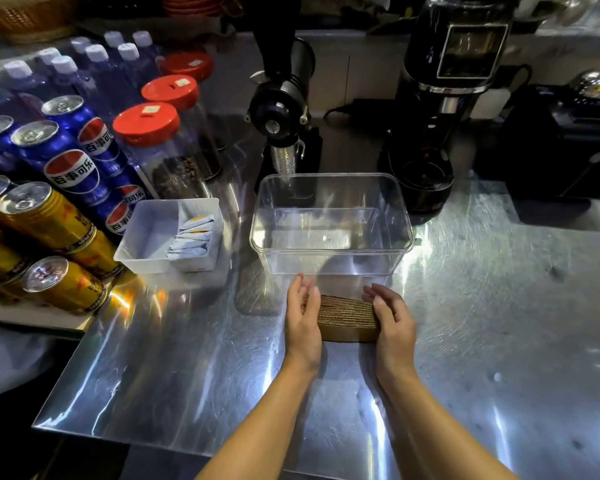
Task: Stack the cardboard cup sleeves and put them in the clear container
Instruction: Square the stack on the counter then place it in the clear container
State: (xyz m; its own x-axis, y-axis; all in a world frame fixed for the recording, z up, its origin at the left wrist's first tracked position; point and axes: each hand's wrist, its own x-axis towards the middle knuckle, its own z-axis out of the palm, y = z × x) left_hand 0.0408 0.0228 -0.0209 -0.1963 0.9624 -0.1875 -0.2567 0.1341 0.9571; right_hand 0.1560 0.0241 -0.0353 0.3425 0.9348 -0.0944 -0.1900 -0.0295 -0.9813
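Note:
A stack of brown cardboard cup sleeves (347, 318) stands on edge on the steel counter, just in front of the clear container (331, 251). My left hand (303, 317) presses flat against the stack's left end. My right hand (392, 320) presses against its right end, fingers slightly curled. The stack is squeezed between both palms and rests on the counter. The clear container is rectangular, open at the top, and holds nothing.
A white tray with sachets (168, 237) sits left of the container. Soda cans (71, 174), red-lidded jars (148, 126) and bottles crowd the left. A black grinder (284, 102) and coffee machines (440, 109) stand behind the container.

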